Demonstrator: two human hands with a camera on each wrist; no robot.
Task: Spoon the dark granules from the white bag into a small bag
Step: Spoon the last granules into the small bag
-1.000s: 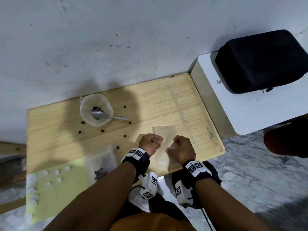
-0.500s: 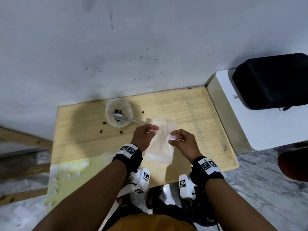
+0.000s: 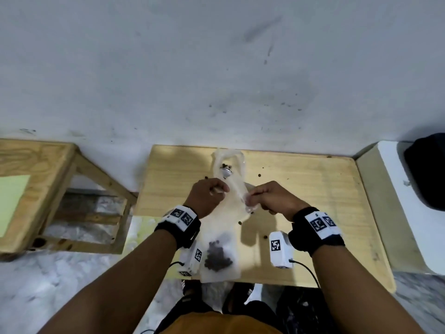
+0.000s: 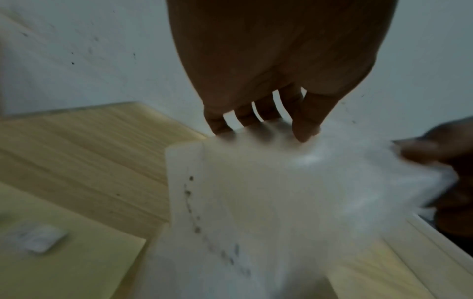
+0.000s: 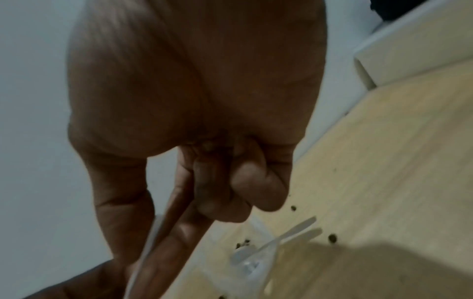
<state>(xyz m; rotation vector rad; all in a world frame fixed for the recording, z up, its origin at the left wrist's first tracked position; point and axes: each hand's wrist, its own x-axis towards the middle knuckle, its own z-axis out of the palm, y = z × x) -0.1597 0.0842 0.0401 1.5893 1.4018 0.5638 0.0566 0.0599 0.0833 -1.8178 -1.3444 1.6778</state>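
While both hands are busy with the small bag (image 3: 232, 208), no spooning is under way: the left hand (image 3: 207, 197) pinches one side of its top edge with curled fingers, and the right hand (image 3: 272, 198) pinches the other side, holding it up over the table (image 3: 313, 201). That looks like pulling the mouth apart, though blur hides whether it is open yet. Behind the hands the white bag (image 3: 238, 156) stands near the wall with its rim rolled down, and the spoon (image 3: 226, 173) rests inside it, held by nobody. A clump of granules (image 3: 218, 256) shows low down in clear plastic near the left wrist. I cannot tell whether that is the bottom of the held bag or a second bag lying under it, so some filling may be done already. Stray grains (image 3: 259, 175) lie scattered on the wood. By my reading, what is left is to open the mouth, free one hand for the spoon and carry scoops across
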